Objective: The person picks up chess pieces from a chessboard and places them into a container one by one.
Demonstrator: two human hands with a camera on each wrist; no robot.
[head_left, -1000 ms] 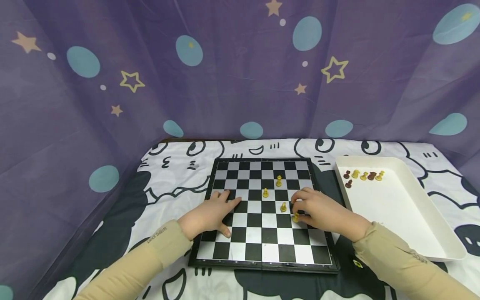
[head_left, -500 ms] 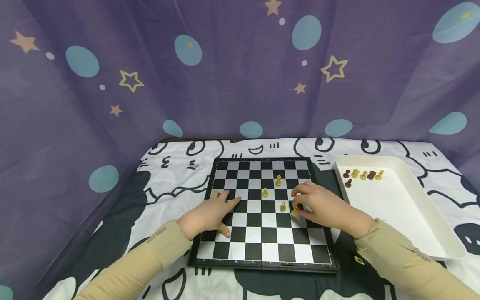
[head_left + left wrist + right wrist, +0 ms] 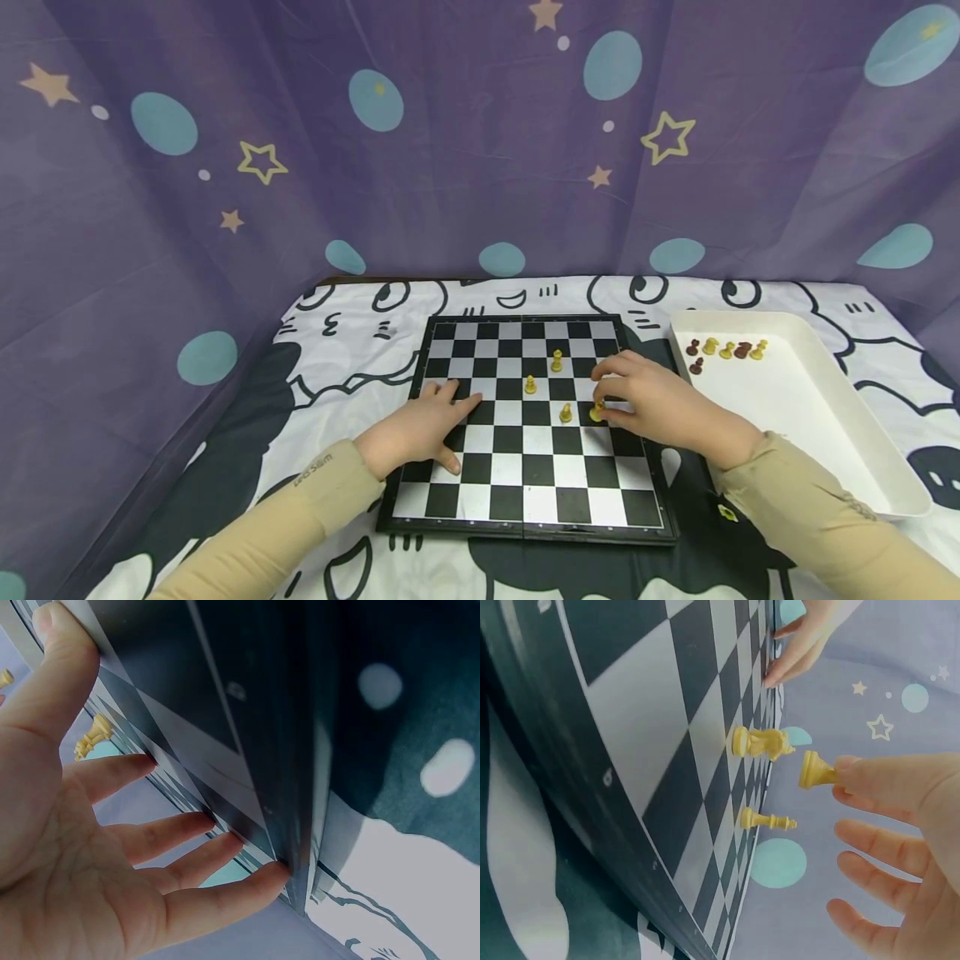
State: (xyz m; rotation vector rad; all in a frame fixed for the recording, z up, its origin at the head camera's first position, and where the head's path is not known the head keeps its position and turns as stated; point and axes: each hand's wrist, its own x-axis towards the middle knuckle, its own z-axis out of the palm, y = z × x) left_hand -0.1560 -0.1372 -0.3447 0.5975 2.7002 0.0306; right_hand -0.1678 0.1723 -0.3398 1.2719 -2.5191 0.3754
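The right hand's point(image 3: 648, 400) thumb and finger pinch a yellow piece point(image 3: 816, 771), just shifted toward the chessboard's point(image 3: 507, 471) right edge and held above it, so not yet set down. The left hand point(image 3: 420, 425) rests spread on the board's left; three upright pieces point(image 3: 566, 413) crowd its middle; right of it sits a tray point(image 3: 817, 433).

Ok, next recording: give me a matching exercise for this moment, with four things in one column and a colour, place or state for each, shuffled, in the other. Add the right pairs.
Things
1. left hand
2. right hand
3. tray
4. curtain

Descriptions
A. pinching a yellow chess piece
B. purple, hanging behind the chessboard
C. off-white, to the right of the chessboard
D. spread out at the chessboard's left side

Pairs: 1-D, 2-A, 3-C, 4-B
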